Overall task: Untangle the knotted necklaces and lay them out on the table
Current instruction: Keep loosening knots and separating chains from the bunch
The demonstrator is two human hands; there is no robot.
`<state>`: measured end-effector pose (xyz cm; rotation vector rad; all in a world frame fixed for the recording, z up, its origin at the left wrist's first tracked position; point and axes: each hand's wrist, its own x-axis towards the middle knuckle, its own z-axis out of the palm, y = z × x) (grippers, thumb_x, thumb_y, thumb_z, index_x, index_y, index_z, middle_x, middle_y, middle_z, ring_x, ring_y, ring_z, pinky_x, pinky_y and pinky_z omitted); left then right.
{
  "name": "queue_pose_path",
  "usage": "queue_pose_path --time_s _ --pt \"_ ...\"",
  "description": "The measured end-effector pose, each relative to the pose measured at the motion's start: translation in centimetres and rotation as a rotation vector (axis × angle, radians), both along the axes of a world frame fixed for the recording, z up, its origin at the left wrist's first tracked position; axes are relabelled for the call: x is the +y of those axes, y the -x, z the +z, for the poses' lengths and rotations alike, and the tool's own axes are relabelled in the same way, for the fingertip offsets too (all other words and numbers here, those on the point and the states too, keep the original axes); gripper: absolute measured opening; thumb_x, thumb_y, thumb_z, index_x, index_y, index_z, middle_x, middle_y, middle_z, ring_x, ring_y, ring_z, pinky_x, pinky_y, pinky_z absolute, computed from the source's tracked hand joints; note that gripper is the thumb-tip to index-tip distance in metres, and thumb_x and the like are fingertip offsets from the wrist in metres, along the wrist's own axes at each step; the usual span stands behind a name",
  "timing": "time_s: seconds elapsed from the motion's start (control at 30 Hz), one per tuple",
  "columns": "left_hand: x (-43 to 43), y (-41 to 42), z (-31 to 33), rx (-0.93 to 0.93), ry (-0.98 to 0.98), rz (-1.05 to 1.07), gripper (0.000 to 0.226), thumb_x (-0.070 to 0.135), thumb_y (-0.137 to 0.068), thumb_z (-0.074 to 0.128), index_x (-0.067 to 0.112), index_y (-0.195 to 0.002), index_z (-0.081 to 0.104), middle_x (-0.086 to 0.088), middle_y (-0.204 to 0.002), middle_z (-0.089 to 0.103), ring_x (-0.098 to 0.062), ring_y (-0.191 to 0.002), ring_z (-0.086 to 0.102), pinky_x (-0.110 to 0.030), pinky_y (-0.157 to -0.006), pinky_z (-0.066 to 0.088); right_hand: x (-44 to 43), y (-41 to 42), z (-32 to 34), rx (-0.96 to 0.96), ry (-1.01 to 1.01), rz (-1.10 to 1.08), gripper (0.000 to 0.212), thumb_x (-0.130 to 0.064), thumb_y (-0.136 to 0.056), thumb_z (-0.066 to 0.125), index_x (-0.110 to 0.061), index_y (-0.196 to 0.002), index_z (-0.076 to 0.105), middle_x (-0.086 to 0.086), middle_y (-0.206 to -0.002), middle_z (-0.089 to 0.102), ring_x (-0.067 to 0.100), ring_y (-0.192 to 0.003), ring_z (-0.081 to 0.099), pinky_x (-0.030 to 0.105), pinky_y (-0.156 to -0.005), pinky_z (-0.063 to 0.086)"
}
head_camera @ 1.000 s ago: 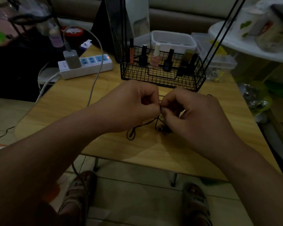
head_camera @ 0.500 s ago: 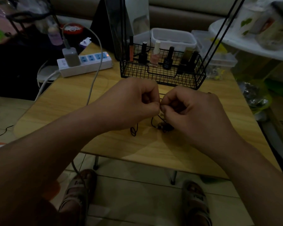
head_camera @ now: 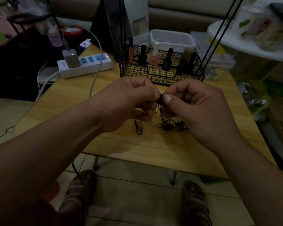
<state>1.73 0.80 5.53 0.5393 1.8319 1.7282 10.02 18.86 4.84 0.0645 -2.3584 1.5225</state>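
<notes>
Both my hands are raised a little above the wooden table [head_camera: 75,103], fingertips meeting over its middle. My left hand [head_camera: 131,98] and my right hand [head_camera: 198,105] each pinch the tangled necklaces [head_camera: 162,110], dark thin cords knotted together between the thumbs. Below the pinch the cords hang to the tabletop, where dark pendants and small metal clasps [head_camera: 168,125] lie bunched under my right hand. One loose loop of black cord [head_camera: 138,128] rests on the wood below my left hand. My fingers hide the knot itself.
A black wire basket [head_camera: 160,74] of nail polish bottles stands just behind my hands. A white power strip [head_camera: 87,64] with a charger and a cable lies at the back left. Clear plastic boxes [head_camera: 171,38] sit behind the basket. The table's near edge [head_camera: 153,162] is close, with my sandalled feet below.
My hands lifted slightly and my right thumb turned upward on the knot. More cord, the pendants and clasps now show on the table under my right hand.
</notes>
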Motion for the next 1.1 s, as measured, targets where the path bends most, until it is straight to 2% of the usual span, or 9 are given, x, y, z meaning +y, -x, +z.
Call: queue_pose_path --time_s 0.13,0.27,0.37,0.47,0.57,0.73,0.9,0.97,1.1 --pt "-0.1 0.0 -0.3 0.333 0.205 0.005 0.010 0.005 -0.092 0.067 0.010 -0.083 0.068 -0.005 -0.068 0.069 -0.018 -0.062 0.067 -0.033 -0.061 0.061 0.3 -0.3 -0.3 0.001 -0.331 -0.016 0.008 -0.018 -0.093 0.074 -0.027 -0.094 0.073 -0.010 -0.079 0.071 0.008 -0.075 0.069 0.031 -0.064 0.059" --pt "0.1 -0.4 -0.8 0.580 0.354 0.005 0.013 0.010 -0.086 0.075 0.016 -0.078 0.069 0.012 -0.063 0.067 0.002 -0.053 0.058 -0.013 -0.048 0.043 -0.2 -0.1 -0.3 0.051 -0.747 -0.006 0.006 -0.028 -0.094 0.067 -0.027 -0.099 0.070 -0.012 -0.084 0.068 0.008 -0.075 0.064 0.040 -0.066 0.057" --pt "0.3 -0.3 -1.2 0.605 0.378 0.045 0.016 0.013 -0.084 0.077 0.020 -0.074 0.066 0.017 -0.061 0.064 0.003 -0.052 0.055 -0.011 -0.047 0.039 -0.7 0.2 -0.2 0.078 -0.832 -0.023 0.005 -0.029 -0.094 0.066 -0.025 -0.096 0.066 -0.009 -0.079 0.065 0.013 -0.070 0.062 0.041 -0.063 0.055" --pt "0.4 -0.1 -1.0 0.533 0.334 0.066 0.011 0.012 -0.085 0.074 0.016 -0.077 0.068 0.006 -0.064 0.069 -0.002 -0.054 0.059 -0.020 -0.050 0.049 -0.7 0.3 -0.3 0.072 -0.715 -0.063 0.004 -0.027 -0.091 0.070 -0.025 -0.091 0.066 -0.012 -0.075 0.064 0.009 -0.069 0.061 0.041 -0.061 0.055" --pt "0.2 -0.1 -0.6 0.418 0.298 0.034 0.008 0.010 -0.091 0.070 0.012 -0.084 0.071 -0.005 -0.071 0.073 -0.012 -0.061 0.067 -0.031 -0.062 0.061 -0.5 0.1 -0.2 0.037 -0.497 -0.080 0.005 -0.024 -0.088 0.072 -0.026 -0.088 0.068 -0.012 -0.073 0.067 0.007 -0.067 0.066 0.040 -0.059 0.056" --pt "0.0 0.0 -0.4 0.329 0.235 -0.016 0.007 0.009 -0.094 0.067 0.006 -0.089 0.070 -0.005 -0.075 0.071 -0.015 -0.066 0.066 -0.028 -0.063 0.059 -0.6 -0.1 -0.3 0.049 -0.346 -0.050 0.009 -0.015 -0.086 0.075 -0.022 -0.086 0.069 -0.009 -0.072 0.068 0.010 -0.065 0.068 0.038 -0.056 0.056" --pt "0.3 -0.4 0.0 0.194 0.101 0.033 0.011 0.005 -0.094 0.062 0.009 -0.084 0.065 -0.004 -0.071 0.065 -0.017 -0.066 0.062 -0.031 -0.061 0.056 -1.4 -0.1 -0.7 0.079 -0.090 -0.080 0.013 -0.003 -0.087 0.073 -0.014 -0.084 0.067 -0.005 -0.067 0.065 0.005 -0.058 0.059 0.019 -0.050 0.046" --pt "0.4 -0.6 -0.1 0.115 0.039 0.050 0.013 0.005 -0.093 0.059 0.011 -0.082 0.063 -0.003 -0.068 0.061 -0.016 -0.063 0.060 -0.030 -0.058 0.054 -2.0 -0.1 -0.9 0.101 0.025 -0.103 0.013 0.000 -0.088 0.072 -0.011 -0.083 0.066 0.002 -0.069 0.066 0.009 -0.057 0.060 0.023 -0.049 0.048" --pt "0.5 -0.8 -0.3 0.045 -0.012 0.055 0.017 0.003 -0.094 0.058 0.012 -0.079 0.061 -0.005 -0.068 0.058 -0.017 -0.064 0.056 -0.029 -0.058 0.051 -2.6 -0.2 -1.2 0.088 0.132 -0.141 0.014 -0.003 -0.090 0.071 -0.013 -0.083 0.065 0.010 -0.071 0.068 0.031 -0.064 0.065 0.041 -0.052 0.053"
